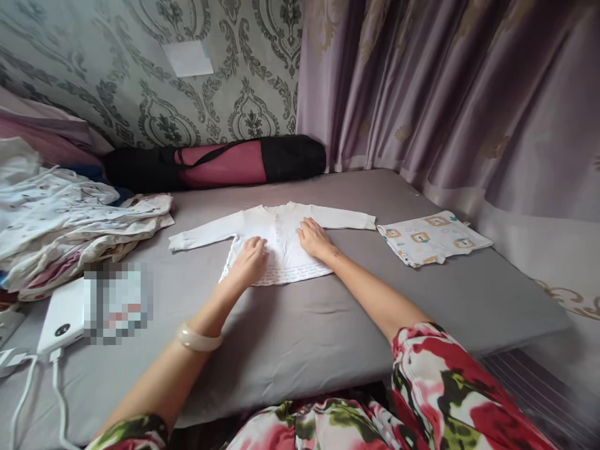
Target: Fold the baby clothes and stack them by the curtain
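Note:
A small white long-sleeved shirt [280, 247] lies front up on the grey bed sheet, both sleeves spread out to the sides. It has a short button placket at the neck and lines of small print along the hem. On the shirt's left half rests my left hand [252, 259], its fingers slightly bent and apart. My right hand [315, 239] lies flat on the right half, fingers stretched toward the placket. Neither hand grips the fabric. Past the right cuff lies a folded white cloth [435, 237] with orange animal prints.
A heap of clothes [70, 219] fills the left side. Nearer me are a white power bank [63, 315] with a cable [59, 381] and a blurred-out item. A long black and maroon bag [225, 164] lies along the wall. Purple curtains [422, 94] hang at the right.

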`<state>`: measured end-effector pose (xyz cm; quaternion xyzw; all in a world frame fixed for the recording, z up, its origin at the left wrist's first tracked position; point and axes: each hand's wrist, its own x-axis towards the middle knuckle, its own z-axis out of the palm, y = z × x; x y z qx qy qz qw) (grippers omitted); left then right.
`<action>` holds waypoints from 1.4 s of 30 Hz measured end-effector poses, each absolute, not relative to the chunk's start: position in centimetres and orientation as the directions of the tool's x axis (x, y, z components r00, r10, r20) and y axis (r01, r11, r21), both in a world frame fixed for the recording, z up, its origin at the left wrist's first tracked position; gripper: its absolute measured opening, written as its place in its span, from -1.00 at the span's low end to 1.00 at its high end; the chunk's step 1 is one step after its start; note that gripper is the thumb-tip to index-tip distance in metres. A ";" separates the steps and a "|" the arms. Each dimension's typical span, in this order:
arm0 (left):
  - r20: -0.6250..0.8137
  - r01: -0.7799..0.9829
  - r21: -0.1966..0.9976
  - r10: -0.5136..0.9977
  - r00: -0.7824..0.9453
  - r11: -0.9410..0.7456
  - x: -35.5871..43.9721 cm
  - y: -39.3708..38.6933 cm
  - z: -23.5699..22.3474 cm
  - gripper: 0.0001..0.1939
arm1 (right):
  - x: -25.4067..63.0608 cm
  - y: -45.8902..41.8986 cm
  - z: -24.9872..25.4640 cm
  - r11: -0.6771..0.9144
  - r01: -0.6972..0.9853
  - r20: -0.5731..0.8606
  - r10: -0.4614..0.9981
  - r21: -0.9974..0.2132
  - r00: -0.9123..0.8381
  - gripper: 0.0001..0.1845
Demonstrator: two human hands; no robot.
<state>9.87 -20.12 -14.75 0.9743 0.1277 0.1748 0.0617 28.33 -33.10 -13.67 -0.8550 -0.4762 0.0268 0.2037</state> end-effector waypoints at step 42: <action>0.182 0.405 0.182 0.436 0.882 -0.896 17.3 -26.9 -16.7 -0.48 | 34.9 -41.5 -10.3 -0.328 0.472 -0.032 0.846 -0.818 0.532 -0.62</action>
